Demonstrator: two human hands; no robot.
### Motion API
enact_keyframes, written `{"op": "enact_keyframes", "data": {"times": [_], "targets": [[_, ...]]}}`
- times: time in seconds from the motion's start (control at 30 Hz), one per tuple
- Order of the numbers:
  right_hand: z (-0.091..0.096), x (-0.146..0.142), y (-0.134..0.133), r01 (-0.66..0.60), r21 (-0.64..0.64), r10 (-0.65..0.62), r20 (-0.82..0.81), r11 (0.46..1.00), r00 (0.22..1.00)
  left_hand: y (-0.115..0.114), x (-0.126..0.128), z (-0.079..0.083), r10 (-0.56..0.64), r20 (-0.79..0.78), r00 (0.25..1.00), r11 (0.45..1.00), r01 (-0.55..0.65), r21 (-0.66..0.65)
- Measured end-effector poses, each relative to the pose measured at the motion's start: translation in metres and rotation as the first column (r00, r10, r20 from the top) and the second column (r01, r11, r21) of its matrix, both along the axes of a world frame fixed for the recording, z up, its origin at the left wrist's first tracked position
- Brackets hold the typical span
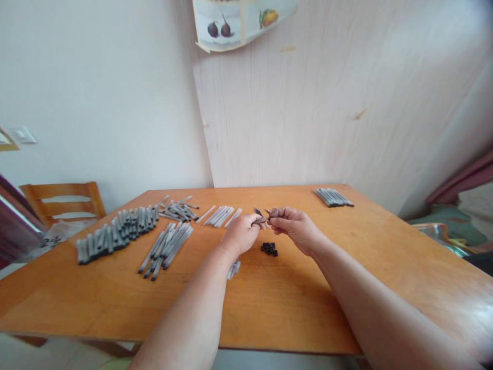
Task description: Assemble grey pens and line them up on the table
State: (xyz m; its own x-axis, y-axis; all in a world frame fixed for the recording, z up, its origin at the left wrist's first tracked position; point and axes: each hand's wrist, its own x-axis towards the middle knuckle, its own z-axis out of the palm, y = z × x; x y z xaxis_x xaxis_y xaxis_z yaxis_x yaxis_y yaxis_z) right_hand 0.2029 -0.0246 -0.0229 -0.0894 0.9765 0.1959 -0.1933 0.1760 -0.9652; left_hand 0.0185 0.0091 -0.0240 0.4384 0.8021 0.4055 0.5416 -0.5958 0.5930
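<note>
We have both hands brought together over the middle of the worktop (308,308): our left hand (243,232) is closed on some slim dark pieces (259,221), and the fingertips of our right hand (296,226) are pinched at their near ends, though blur hides exactly what they grip. Just below lies a small heap of black blocks (269,250); by our left wrist sit short pale pieces (233,270), partly covered by the arm. We judge that a slip of the pinch could drop a slim piece into that heap, and that a lowered left forearm could scatter the pale ones. Farther left, grey sticks (222,217) lie near a loose pile of dark-tipped sticks (165,249); the long stacked row (115,231) looks liable to roll if our sleeveless arm brushed it. A separate bundle (333,197) rests at far right.
</note>
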Motion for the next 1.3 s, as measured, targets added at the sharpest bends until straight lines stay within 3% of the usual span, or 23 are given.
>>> {"op": "enact_keyframes", "data": {"times": [0.67,1.3], "targets": [[-0.0042,-0.0006,0.0031,0.026,0.049,-0.032,0.122,0.998,0.992,-0.0035,0.0017,0.0021,-0.005,-0.054,0.999,0.998,0.002,-0.055],[-0.0074,0.0047,0.0057,0.065,0.059,-0.081,0.353,0.996,0.932,-0.0085,0.0035,-0.0001,-0.055,0.045,0.997,0.998,0.056,-0.026]]}}
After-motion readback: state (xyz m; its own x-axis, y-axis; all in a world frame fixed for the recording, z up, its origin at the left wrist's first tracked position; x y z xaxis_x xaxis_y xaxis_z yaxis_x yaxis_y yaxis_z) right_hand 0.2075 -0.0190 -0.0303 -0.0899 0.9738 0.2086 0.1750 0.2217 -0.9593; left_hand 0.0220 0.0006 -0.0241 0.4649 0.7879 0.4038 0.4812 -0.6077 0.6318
